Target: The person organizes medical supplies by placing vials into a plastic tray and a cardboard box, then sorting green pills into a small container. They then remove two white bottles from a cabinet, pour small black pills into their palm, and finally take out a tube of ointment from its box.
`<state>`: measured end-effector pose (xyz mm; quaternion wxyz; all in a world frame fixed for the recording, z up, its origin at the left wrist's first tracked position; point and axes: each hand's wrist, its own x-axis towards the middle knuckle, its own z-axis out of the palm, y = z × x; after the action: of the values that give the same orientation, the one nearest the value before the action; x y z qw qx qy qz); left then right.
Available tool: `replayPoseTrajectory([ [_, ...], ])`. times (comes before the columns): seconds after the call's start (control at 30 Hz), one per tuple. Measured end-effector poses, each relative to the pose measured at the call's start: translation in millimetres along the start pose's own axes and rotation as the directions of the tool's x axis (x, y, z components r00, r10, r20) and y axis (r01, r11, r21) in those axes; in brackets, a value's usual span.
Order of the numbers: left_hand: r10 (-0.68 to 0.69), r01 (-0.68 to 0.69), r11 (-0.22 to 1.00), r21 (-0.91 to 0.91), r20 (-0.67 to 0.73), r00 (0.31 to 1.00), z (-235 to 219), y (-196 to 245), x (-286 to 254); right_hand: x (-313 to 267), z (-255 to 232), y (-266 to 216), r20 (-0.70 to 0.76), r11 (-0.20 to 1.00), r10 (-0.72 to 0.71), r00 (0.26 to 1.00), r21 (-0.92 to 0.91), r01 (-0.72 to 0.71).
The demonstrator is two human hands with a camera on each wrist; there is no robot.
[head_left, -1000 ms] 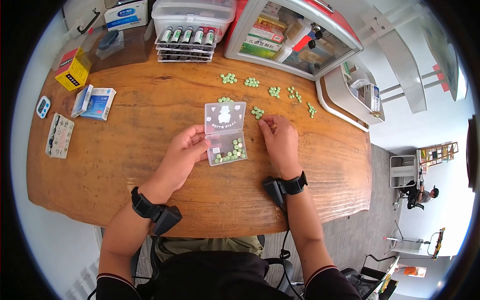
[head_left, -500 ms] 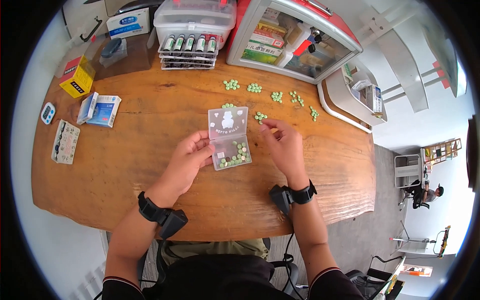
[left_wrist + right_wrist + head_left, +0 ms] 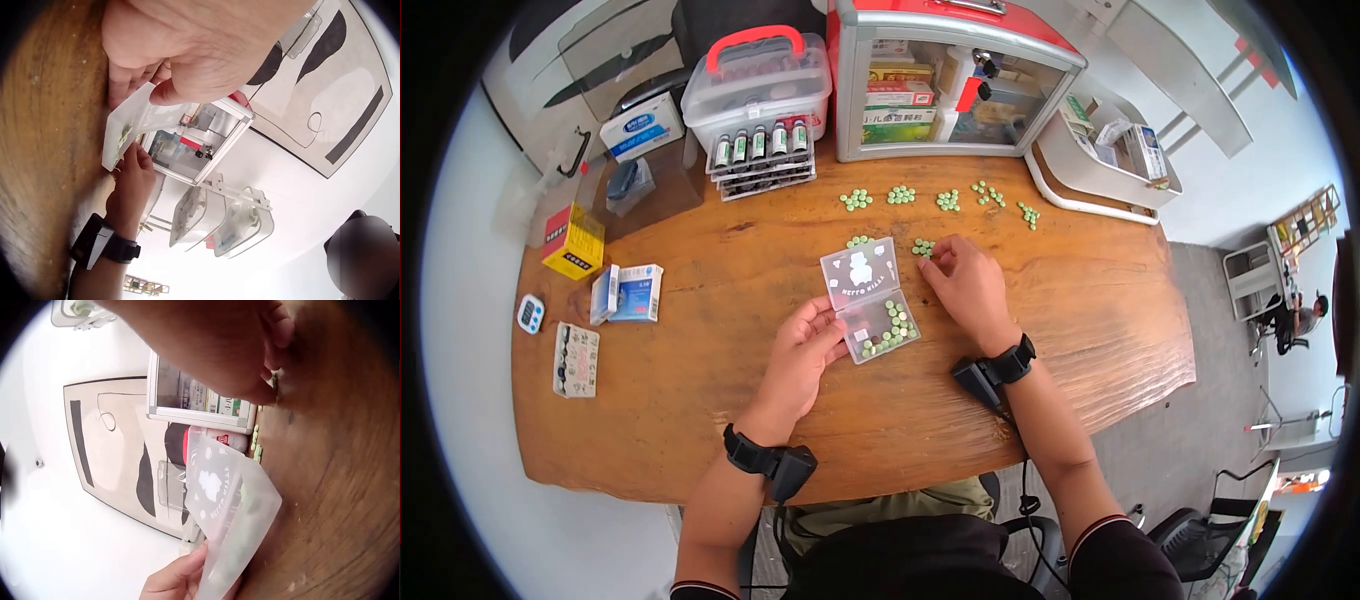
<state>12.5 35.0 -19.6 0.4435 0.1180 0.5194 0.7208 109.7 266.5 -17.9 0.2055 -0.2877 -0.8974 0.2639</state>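
Observation:
My left hand (image 3: 800, 360) grips the left edge of a translucent pill box (image 3: 872, 316), thumb on its rim. Its lid (image 3: 859, 269), printed with a white cartoon figure, stands hinged open on the far side. Green tablets (image 3: 896, 325), some showing pale faces, lie along the box's right and front sides. My right hand (image 3: 970, 290) is to the right of the box, thumb and fingertips bent down at a small cluster of green tablets (image 3: 921, 246). Whether a tablet is between those fingertips I cannot tell. Behind the lid, another tablet cluster (image 3: 859, 241) is partly hidden.
Several tablet clusters (image 3: 901, 194) form a row farther back on the wooden table (image 3: 700, 400). Behind them stand a red-and-silver medicine cabinet (image 3: 960, 100), racked vials (image 3: 760, 145) and a white bin (image 3: 1100, 165). Medicine boxes (image 3: 638, 292) and a timer (image 3: 530, 313) lie at left.
The head view has tilted and shifted. My right fingertips drew slightly back from the small tablet cluster half a second ago and are at it again now. The left hand keeps its grip on the box.

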Motion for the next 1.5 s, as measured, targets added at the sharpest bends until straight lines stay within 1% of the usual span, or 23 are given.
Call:
replayPoseTrajectory([
  [0.03,0.0,0.0,1.0,0.019,-0.004,1.0,0,-1,0,0,1,1,-0.009,1.0,0.01,1.0,0.005,-0.01],
  [0.1,0.004,-0.004,1.0,0.028,0.006,1.0,1,0,-1,1,4,2,-0.029,0.999,-0.028,0.999,-0.029,0.027],
  [0.2,0.013,-0.014,0.999,0.032,0.011,1.0,3,2,-1,1,3,-3,-0.02,0.998,-0.003,1.0,-0.058,0.002],
  [0.33,0.015,-0.015,1.0,0.024,0.013,1.0,1,0,-1,3,1,-6,-0.025,0.999,-0.019,1.0,-0.046,0.017],
  [0.4,0.014,-0.014,1.0,0.025,0.014,1.0,2,1,-1,4,3,-4,-0.025,0.999,-0.039,0.999,-0.02,0.038],
  [0.53,0.013,-0.013,1.0,0.015,0.014,1.0,2,1,-1,3,8,5,-0.014,0.997,-0.074,0.997,-0.037,0.073],
  [0.63,0.003,-0.003,1.0,-0.005,0.001,1.0,1,1,0,-1,6,8,-0.05,0.993,-0.118,0.992,-0.029,0.117],
  [0.67,0.024,-0.024,1.0,-0.011,0.001,1.0,2,2,2,-3,2,6,-0.043,0.996,-0.091,0.995,-0.028,0.09],
  [0.7,0.01,-0.01,1.0,-0.004,0.0,1.0,2,2,2,-7,1,6,-0.033,0.998,-0.056,0.998,-0.026,0.056],
  [0.73,-0.01,0.01,1.0,0.004,-0.002,1.0,2,2,0,-11,0,6,-0.031,0.998,-0.065,0.997,-0.028,0.064],
  [0.8,-0.004,0.004,1.0,-0.002,-0.007,1.0,3,4,0,-15,-3,9,-0.048,0.998,-0.046,0.998,-0.035,0.044],
  [0.93,-0.016,0.017,1.0,0.015,-0.024,1.0,3,4,-1,-20,-6,12,-0.033,0.996,-0.055,0.998,-0.068,0.053],
  [1.0,-0.011,0.011,1.0,0.015,-0.006,1.0,3,3,-1,-22,-5,12,-0.031,0.993,-0.088,0.996,-0.084,0.085],
  [1.03,0.001,-0.001,1.0,0.022,0.008,1.0,2,3,-1,-22,-5,13,-0.028,0.993,-0.083,0.996,-0.083,0.08],
  [1.1,0.0,0.0,1.0,0.012,0.005,1.0,1,2,0,-22,-5,15,-0.031,0.99,-0.119,0.992,-0.076,0.117],
  [1.13,0.003,-0.003,1.0,0.002,0.006,1.0,1,2,0,-22,-5,14,-0.027,0.991,-0.115,0.993,-0.076,0.113],
  [1.2,0.002,-0.002,1.0,0.007,0.005,1.0,1,0,1,-21,-7,12,-0.014,0.995,-0.094,0.995,-0.018,0.094],
  [1.33,0.003,-0.004,1.0,0.011,0.005,1.0,2,2,-1,-20,-9,11,-0.013,0.996,-0.086,0.996,-0.025,0.086],
  [1.4,0.009,-0.009,1.0,0.006,0.008,1.0,2,1,-1,-20,-11,11,0.007,0.989,-0.125,0.992,-0.084,0.125],
  [1.43,0.014,-0.014,1.0,0.001,0.011,1.0,1,0,-1,-20,-10,12,0.009,0.989,-0.124,0.992,-0.083,0.124],
  [1.5,0.011,-0.011,1.0,0.007,0.014,1.0,1,1,-1,-19,-9,14,-0.005,0.995,-0.094,0.996,-0.025,0.094],
])
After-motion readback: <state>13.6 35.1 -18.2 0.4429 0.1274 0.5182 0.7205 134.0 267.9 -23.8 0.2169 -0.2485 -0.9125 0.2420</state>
